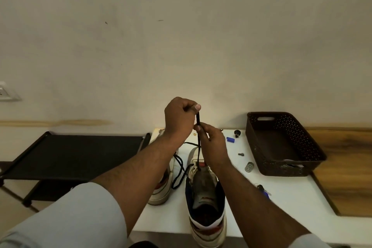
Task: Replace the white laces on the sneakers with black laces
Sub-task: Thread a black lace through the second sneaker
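Threading black lace (198,147) into near sneaker (205,197) at bench (281,197) front edge. Left hand (179,119) grip pinching lace end; right hand (213,147) grip pinching below. Next: pull through, find next eyelet.

black lace (198,143), white sneaker (205,197) with red trim, brown perforated basket (281,143).

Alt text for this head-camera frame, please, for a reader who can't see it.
Both hands pinch a black lace pulled taut upward from the near sneaker on a white table: left hand higher, right hand just below. A second sneaker sits to its left, a dark perforated basket to the right.
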The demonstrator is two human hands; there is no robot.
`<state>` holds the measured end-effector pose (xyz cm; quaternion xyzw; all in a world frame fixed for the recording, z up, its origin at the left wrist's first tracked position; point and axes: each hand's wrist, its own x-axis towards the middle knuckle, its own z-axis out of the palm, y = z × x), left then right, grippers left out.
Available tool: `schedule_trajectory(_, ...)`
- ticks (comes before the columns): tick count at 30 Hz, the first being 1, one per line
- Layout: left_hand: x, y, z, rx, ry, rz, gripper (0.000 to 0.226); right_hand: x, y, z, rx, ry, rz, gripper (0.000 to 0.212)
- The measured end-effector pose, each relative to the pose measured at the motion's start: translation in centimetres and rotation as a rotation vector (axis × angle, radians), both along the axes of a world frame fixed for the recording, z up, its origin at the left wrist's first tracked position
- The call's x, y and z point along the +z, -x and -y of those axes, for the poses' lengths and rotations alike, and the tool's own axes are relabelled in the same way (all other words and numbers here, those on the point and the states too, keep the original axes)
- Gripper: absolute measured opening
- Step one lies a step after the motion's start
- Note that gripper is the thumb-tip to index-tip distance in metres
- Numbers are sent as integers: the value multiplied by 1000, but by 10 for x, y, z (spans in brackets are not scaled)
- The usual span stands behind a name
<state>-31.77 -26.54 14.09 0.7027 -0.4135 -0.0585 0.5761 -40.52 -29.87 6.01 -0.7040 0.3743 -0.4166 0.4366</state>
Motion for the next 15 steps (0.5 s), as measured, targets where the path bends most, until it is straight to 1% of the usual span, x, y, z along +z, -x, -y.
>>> schedule_trajectory(2, -1, -3, 4, 29, 20, -36, 8, -7, 0, 0, -5, -17, -35, 25)
schedule_trajectory(5, 4, -4, 9, 57, 50, -38, 10, -16, 3, -3, -11, -69, -81, 24)
schedule_trajectory(9, 8, -12, 20, 92, 89, -76, 10, -24, 13, -3, -8, -108, -251, 30)
schedule_trajectory(11, 10, -15, 27, 105, 113, -115, 17, -24, 15, 0, -6, -108, -339, 32)
schedule_trajectory(13, 9, -17, 32, 101, 125, -170, 24, -24, 14, 1, 5, -148, -381, 32)
schedule_trajectory(15, 3, -20, 33, 65, 102, -259, 20, -24, 10, 3, 28, -219, -392, 31)
